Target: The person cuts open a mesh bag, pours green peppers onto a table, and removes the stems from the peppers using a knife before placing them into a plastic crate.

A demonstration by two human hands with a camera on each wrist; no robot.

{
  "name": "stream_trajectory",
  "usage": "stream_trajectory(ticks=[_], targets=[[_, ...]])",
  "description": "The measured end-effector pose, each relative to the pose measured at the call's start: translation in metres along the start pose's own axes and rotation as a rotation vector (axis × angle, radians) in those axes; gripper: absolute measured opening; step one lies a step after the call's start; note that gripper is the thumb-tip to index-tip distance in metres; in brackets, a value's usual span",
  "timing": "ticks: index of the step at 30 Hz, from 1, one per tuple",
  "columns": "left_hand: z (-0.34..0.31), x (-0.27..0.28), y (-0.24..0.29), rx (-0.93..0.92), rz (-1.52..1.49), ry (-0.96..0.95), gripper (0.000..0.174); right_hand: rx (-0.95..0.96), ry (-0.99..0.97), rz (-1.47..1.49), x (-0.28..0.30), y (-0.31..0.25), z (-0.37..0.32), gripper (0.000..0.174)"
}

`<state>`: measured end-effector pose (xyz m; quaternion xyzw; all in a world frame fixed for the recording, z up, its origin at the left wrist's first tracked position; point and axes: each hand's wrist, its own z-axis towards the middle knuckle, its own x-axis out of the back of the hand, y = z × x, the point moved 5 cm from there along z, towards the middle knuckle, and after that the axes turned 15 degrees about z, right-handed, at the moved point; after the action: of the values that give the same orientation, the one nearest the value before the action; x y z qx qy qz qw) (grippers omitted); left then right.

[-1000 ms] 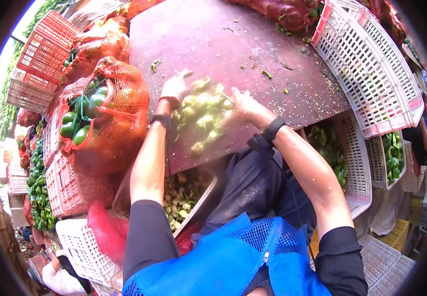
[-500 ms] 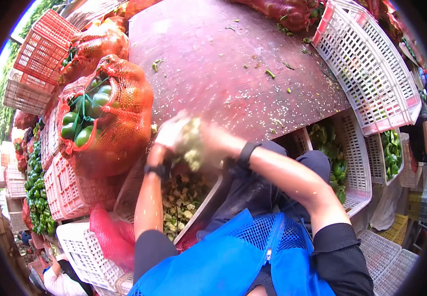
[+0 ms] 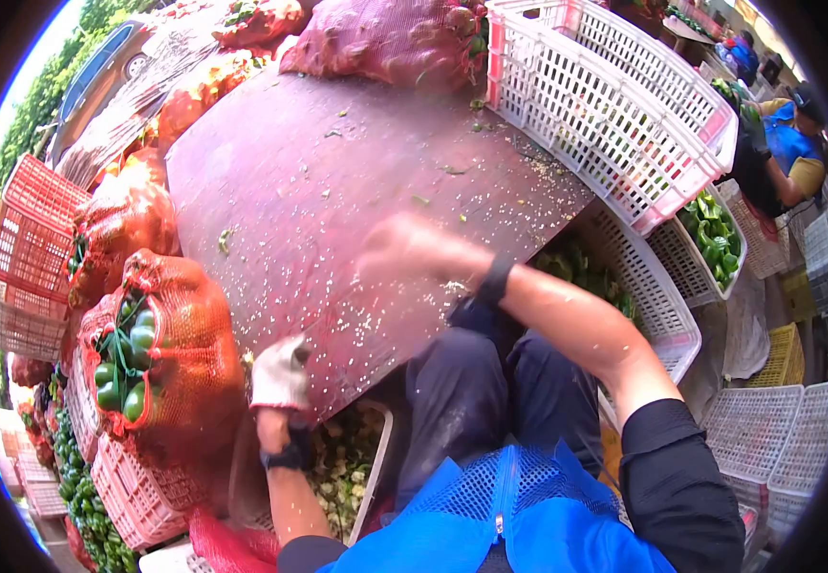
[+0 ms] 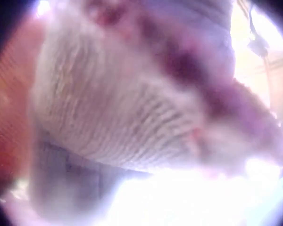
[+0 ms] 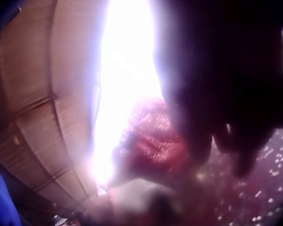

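Observation:
In the head view the left hand (image 3: 281, 374), in a pale glove, is at the table's near left edge beside an orange net bag; its fingers are not clearly seen. The glove's ribbed fabric (image 4: 108, 103) fills much of the left wrist view. Blurred, the bare right hand (image 3: 409, 250) is over the reddish table (image 3: 299, 181), with nothing visible in it. Its fingers (image 5: 245, 160) hang dark and loosely bent in the right wrist view. White seeds (image 3: 361, 329) are scattered on the tabletop. Below the table edge, a crate (image 3: 377, 468) holds pale green pieces (image 3: 345, 487).
An orange net bag (image 3: 189, 353) of green peppers stands left of the table. White crates (image 3: 614, 124) stand at the right, beside a crate of green peppers (image 3: 715, 239). A purple net sack (image 3: 385, 43) lies at the far edge.
The pale green bunch between the hands is gone from them. The hands have separated, the left lower left and the right over the table. The head view has shifted.

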<state>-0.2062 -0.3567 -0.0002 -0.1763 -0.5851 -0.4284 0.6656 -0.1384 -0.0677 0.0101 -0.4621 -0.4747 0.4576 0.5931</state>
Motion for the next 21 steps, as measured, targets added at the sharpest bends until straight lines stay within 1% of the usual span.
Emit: stream_trajectory(ticks=[1,2,3,5,6,7,8,9,11,12,13,14,15,17,19,21], targets=[[0.024,-0.034,-0.012,0.048,0.069,-0.068,0.037,-0.232,0.088,-0.135,0.048,0.006,0.01,0.039],[0.05,-0.056,-0.009,-0.073,0.153,0.01,0.043,-0.195,0.241,-0.257,0.095,0.021,0.02,0.039],[0.071,-0.068,-0.004,-0.126,0.176,0.098,0.041,-0.153,0.395,-0.375,0.136,0.036,0.027,0.039],[0.105,-0.099,-0.004,-0.144,0.234,0.209,0.036,-0.188,0.584,-0.101,0.194,0.036,0.033,0.056],[0.115,-0.115,-0.009,-0.144,0.232,0.22,0.036,-0.139,0.596,-0.149,0.21,0.025,0.04,0.064],[0.123,-0.132,-0.017,-0.109,0.205,0.182,0.035,-0.095,0.608,-0.192,0.223,0.016,0.047,0.074],[0.128,-0.143,-0.025,-0.074,0.179,0.142,0.035,-0.198,0.565,-0.172,0.248,0.035,0.066,0.082],[0.131,-0.147,-0.029,-0.071,0.18,0.147,0.035,-0.117,0.592,-0.173,0.252,0.024,0.068,0.066],[0.132,-0.147,-0.025,-0.253,0.331,0.273,0.03,-0.21,0.618,-0.223,0.281,0.038,0.096,0.068],[0.146,-0.118,0.003,0.036,0.191,-0.139,0.027,-0.109,0.695,-0.244,0.297,0.051,0.111,0.069],[0.137,-0.131,-0.008,-0.122,0.124,0.187,0.026,-0.005,0.767,-0.26,0.31,0.059,0.125,0.07],[0.138,-0.128,-0.008,-0.114,0.119,0.132,0.029,-0.035,0.713,-0.215,0.32,0.059,0.138,0.077],[0.138,-0.126,-0.008,-0.103,0.112,0.075,0.032,-0.181,0.712,-0.017,0.313,0.042,0.132,0.076],[0.138,-0.131,-0.014,-0.104,0.125,0.055,0.033,-0.054,0.841,0.028,0.344,0.068,0.16,0.073],[0.135,-0.135,-0.017,-0.106,0.136,0.023,0.034,-0.179,0.89,0.058,0.357,0.074,0.169,0.076],[0.135,-0.132,-0.013,-0.172,0.206,0.024,0.036,-0.106,0.878,0.109,0.375,0.092,0.185,0.075]])
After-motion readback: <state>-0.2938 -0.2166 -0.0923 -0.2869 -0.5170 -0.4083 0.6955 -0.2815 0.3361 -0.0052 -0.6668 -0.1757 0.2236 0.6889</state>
